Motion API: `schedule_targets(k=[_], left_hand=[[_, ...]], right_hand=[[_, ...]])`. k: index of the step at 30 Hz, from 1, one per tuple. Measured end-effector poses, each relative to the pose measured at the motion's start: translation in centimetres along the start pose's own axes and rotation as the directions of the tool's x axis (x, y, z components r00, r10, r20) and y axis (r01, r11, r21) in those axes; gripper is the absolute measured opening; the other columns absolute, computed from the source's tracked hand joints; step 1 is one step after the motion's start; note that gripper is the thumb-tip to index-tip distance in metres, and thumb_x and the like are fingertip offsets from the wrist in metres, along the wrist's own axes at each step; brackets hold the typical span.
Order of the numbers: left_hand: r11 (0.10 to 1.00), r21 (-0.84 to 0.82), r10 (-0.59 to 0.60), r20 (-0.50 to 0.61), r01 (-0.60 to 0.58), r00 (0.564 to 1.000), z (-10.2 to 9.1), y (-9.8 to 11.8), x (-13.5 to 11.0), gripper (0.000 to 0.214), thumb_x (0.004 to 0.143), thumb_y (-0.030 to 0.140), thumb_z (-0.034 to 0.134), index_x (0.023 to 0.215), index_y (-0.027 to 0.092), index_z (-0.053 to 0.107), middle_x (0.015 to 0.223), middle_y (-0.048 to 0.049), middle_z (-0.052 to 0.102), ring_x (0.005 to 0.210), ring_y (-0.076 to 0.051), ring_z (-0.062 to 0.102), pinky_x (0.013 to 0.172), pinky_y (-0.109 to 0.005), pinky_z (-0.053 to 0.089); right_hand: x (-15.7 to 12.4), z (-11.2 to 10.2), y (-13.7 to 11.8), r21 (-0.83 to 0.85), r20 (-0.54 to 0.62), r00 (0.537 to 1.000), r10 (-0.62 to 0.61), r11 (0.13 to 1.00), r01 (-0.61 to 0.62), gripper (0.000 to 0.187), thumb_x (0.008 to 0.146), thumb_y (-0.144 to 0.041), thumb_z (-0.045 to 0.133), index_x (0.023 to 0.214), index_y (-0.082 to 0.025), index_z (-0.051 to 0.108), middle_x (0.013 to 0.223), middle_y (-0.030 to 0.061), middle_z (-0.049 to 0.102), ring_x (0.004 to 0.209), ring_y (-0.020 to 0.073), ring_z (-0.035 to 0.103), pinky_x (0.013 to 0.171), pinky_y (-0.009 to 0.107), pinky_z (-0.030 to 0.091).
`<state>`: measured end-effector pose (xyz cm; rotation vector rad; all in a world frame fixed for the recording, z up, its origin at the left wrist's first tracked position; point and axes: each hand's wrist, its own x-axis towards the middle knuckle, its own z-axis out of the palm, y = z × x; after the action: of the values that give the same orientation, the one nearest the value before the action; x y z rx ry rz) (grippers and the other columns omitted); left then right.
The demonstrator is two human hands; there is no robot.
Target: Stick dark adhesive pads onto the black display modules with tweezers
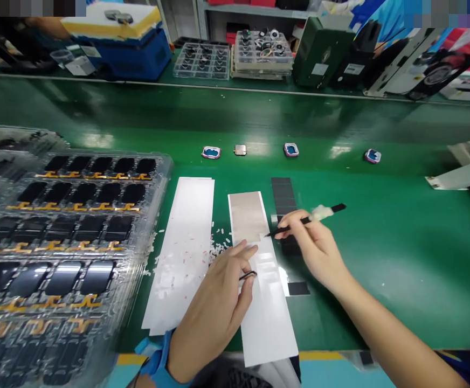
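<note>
Right hand (316, 250): fingers pinched narrow on a black stick brush (308, 220) with a white fluffy tip, its point just above a dark strip (284, 207). Left hand (214, 307): fingers spread over a white strip (268, 318), a small black curved piece (248, 275) beside them; can't tell if it's held. Blue wrist strap (158, 360) on that arm. Second white strip (180, 253) to the left, white flecks (219, 243) beside it. Clear tray (154, 178) at left holds rows of black panels with orange flex tails, far end blurred. Four small parts (211, 152) lie on the green desk (384, 253). Labels at the back unreadable.
</note>
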<state>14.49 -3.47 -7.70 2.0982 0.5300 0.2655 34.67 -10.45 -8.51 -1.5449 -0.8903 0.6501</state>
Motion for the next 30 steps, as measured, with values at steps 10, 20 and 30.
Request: schedule_targets(k=[10, 20, 30], left_hand=[[0.952, 0.290, 0.084, 0.065, -0.100, 0.994, 0.2, 0.1, 0.6, 0.013, 0.096, 0.010, 0.037, 0.100, 0.021, 0.042, 0.142, -0.0136, 0.052, 0.143, -0.027, 0.032, 0.113, -0.059, 0.034], [0.882, 0.455, 0.112, 0.054, -0.124, 0.992, 0.5, 0.5, 1.2, 0.016, 0.095, 0.006, 0.036, 0.100, 0.019, 0.043, 0.138, -0.0123, 0.057, 0.138, -0.027, 0.042, 0.110, -0.055, 0.040], [0.998, 0.040, -0.039, -0.102, 0.043, 0.994, 0.4, 0.7, 0.4, 0.008, 0.100, 0.022, 0.040, 0.103, 0.024, 0.047, 0.124, -0.0079, 0.061, 0.125, -0.024, 0.051, 0.100, -0.047, 0.043]], right_hand=[[0.3, 0.9, 1.6, 0.158, -0.069, 0.989, 0.127, 0.981, -0.115, 0.028, 0.077, -0.038, 0.077, 0.082, -0.018, 0.058, 0.072, 0.0004, 0.063, 0.063, 0.0135, 0.068, 0.067, 0.027, 0.061], [-0.4, 1.8, 1.2, 0.202, -0.071, 0.997, 0.030, 0.979, -0.015, 0.012, 0.082, -0.028, 0.072, 0.082, -0.020, 0.063, 0.075, 0.0001, 0.067, 0.067, 0.0132, 0.070, 0.066, 0.024, 0.061], [-2.6, -0.2, -2.5, 0.196, -0.409, 0.910, -0.064, 0.968, 0.156, 0.010, 0.082, -0.018, 0.072, 0.087, -0.020, 0.065, 0.085, 0.0004, 0.069, 0.075, 0.0145, 0.073, 0.071, 0.024, 0.064]])
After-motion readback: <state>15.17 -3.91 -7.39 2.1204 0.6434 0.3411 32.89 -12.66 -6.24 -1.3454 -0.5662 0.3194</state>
